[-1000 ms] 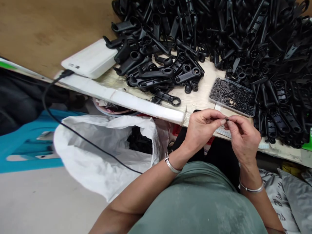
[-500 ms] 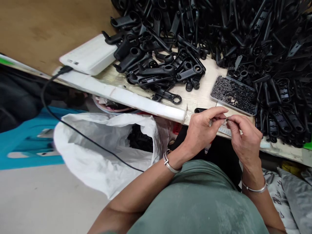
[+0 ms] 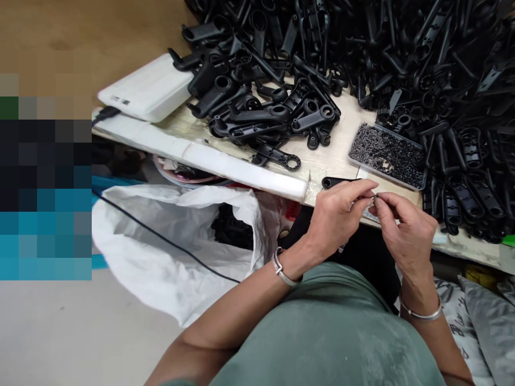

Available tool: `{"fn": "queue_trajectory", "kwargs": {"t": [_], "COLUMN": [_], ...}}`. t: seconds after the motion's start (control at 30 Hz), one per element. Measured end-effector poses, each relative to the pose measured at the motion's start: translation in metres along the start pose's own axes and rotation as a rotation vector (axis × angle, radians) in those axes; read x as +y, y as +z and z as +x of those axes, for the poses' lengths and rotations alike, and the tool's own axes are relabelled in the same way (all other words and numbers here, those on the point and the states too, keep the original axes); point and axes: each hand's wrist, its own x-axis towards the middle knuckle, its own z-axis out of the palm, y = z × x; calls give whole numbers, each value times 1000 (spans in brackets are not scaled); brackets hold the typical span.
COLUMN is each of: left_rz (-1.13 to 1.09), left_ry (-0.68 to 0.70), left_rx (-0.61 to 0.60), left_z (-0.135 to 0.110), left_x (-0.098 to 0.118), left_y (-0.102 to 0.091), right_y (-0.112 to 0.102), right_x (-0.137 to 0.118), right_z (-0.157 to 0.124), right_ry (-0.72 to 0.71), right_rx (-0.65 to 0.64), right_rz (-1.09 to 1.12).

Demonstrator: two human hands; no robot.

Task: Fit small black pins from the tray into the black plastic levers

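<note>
My left hand [image 3: 336, 214] and my right hand [image 3: 410, 230] meet tip to tip at the table's front edge. Thumb and forefinger of each are pinched on a tiny dark part [image 3: 374, 197], too small to name. Just beyond them sits a clear plastic box [image 3: 349, 158] filled with small dark grey and black pieces. Partly behind my left hand lies a black plastic arm [image 3: 332, 182] with a round hole at its end.
Heaps of black plastic arms [image 3: 257, 115] cover the back and right of the table. A white box-shaped device [image 3: 147, 91] with a black cable [image 3: 169, 236] stands at the left. Below the edge, an open white sack [image 3: 137, 268] holds black parts. Pixelation covers the far left.
Both hands stay pinched together in nearly the same place. The view has shifted very slightly, and a pixelated patch now covers the far left.
</note>
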Motion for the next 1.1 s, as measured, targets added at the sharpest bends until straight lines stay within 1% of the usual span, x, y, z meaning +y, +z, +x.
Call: {"fn": "queue_trajectory", "kwargs": {"t": [0.1, 0.17, 0.23, 0.37, 0.43, 0.53, 0.63, 0.77, 0.87, 0.93, 0.97, 1.1], "left_rz": [33, 36, 35, 40, 48, 42, 19, -7, -10, 29, 66, 267], "left_ry": [30, 36, 33, 23, 19, 7, -35, -110, -124, -81, -35, 212], "left_rx": [7, -4, -17, -48, -61, -73, -109, -142, -144, -139, -122, 13], "left_z": [-1, -1, -1, -3, -7, -17, -29, -41, -43, -40, -38, -22], "left_x": [0, 0, 0, 0, 0, 0, -2, -6, -7, -6, -6, -11], "left_y": [1, 1, -1, -4, -7, -12, -17, -19, -19, -22, -25, -37], "right_y": [0, 0, 0, -1, -2, -2, 0, 9, 11, 11, 10, 6], "right_x": [-2, -2, -1, 3, 3, 2, -1, -2, -3, -3, -3, 3], "right_z": [0, 0, 0, -2, -4, -9, -19, -29, -28, -25, -23, -14], "right_ry": [-1, 27, 93, 274, 314, 295, 273, 305, 315, 329, 341, 386], "right_rx": [7, 0, -24, -114, -158, -211, -252, -248, -237, -223, -211, -136], "right_rz": [6, 32, 89, 253, 308, 308, 291, 289, 315, 324, 318, 265]}}
